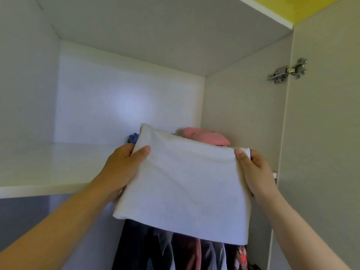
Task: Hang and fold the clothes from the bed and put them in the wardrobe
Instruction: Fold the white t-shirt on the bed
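Observation:
A folded white garment (185,184) is held up in front of the wardrobe's upper shelf (48,168). My left hand (122,168) grips its left edge, thumb on top. My right hand (255,172) grips its right edge the same way. The far end of the garment reaches over the shelf's front edge. Behind it on the shelf lie a folded pink garment (204,136) and a bit of blue cloth (133,138), both partly hidden.
The wardrobe's right wall (243,114) and its open door (327,133) with a metal hinge (287,71) stand close on the right. Below the shelf hang several dark and reddish clothes (185,254). The shelf's left part is bare white board.

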`<control>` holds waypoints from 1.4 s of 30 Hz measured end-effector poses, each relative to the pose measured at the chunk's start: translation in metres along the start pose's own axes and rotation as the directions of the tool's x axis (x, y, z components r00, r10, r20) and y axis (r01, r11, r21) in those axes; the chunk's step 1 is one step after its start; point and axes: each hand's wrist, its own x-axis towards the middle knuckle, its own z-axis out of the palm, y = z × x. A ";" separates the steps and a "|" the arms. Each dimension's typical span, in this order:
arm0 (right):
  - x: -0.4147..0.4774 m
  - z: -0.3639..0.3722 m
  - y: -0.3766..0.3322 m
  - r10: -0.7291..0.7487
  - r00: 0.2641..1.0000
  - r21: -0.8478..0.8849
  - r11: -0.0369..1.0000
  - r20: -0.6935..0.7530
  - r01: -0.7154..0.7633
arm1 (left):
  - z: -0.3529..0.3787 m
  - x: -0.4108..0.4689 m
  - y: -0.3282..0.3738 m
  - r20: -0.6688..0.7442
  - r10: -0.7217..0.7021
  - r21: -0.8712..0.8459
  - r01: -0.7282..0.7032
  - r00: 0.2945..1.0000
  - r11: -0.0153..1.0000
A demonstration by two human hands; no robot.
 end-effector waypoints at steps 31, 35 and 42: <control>0.216 0.132 0.061 -0.069 0.536 0.123 0.990 0.841 -0.065 | 0.050 0.230 -0.010 0.243 0.161 0.358 -0.243 0.956 0.901; 0.224 0.119 0.065 -0.097 0.728 0.235 0.968 0.679 -0.091 | 0.040 0.231 -0.012 0.295 -0.039 0.290 -0.051 0.955 0.956; 0.244 0.092 0.050 -0.063 0.840 0.294 0.948 0.539 -0.117 | 0.069 0.228 -0.045 0.551 -0.226 -0.254 0.419 0.803 0.872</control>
